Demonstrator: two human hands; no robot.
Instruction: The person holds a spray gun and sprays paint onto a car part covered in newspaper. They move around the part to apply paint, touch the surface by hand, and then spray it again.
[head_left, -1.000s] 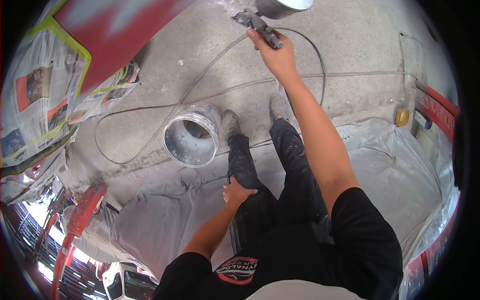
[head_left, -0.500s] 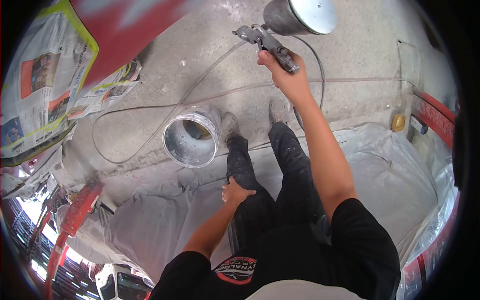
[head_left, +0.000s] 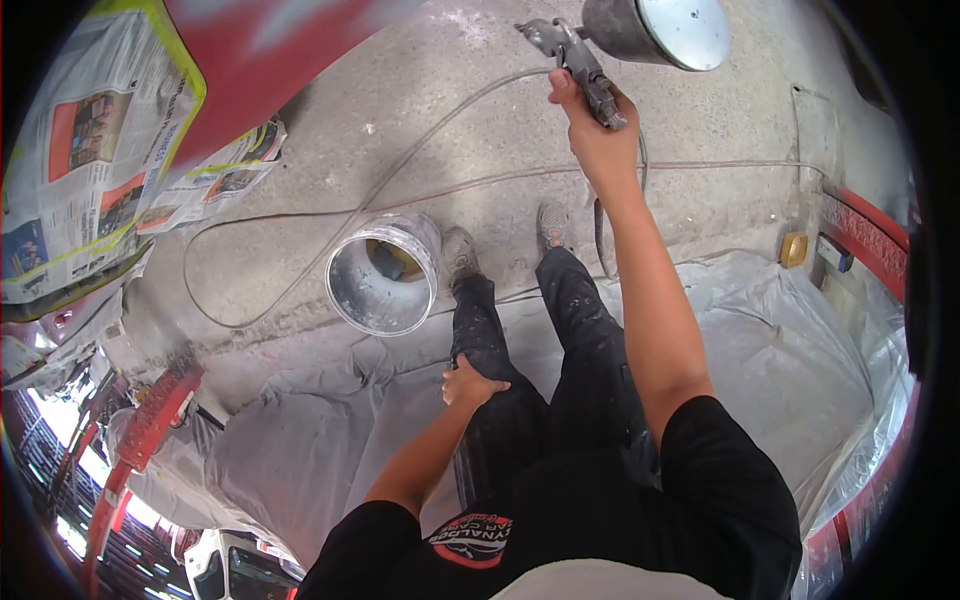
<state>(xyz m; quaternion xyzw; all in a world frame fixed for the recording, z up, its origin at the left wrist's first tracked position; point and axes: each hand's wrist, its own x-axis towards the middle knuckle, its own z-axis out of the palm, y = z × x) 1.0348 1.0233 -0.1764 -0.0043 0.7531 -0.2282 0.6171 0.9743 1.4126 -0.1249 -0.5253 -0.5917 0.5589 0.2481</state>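
A metal spray gun (head_left: 578, 62) is gripped in my right hand (head_left: 606, 142), which is held out at the top of the view. Its grey cup (head_left: 618, 28), with a pale round lid, sticks out to the right of the gun. My right fingers wrap round the handle and are partly hidden. An air hose (head_left: 430, 130) loops over the floor and runs up towards the gun. My left hand (head_left: 472, 384) lies on my trouser leg near the knee, thumb spread and nothing held. To its upper left stands a paint-stained bucket (head_left: 420, 245) with something dark and yellowish inside.
A red panel (head_left: 255, 65) with pale patches hangs at upper left, beside newspaper (head_left: 90, 145) edged with yellow-green tape. Plastic sheeting (head_left: 300, 440) lies behind my feet. A yellow block (head_left: 793, 249) and a red beam (head_left: 868, 235) are at the right.
My right hand has moved to the right and slightly upward with the spray gun, and the hose shifted with it. My left hand stays on my leg.
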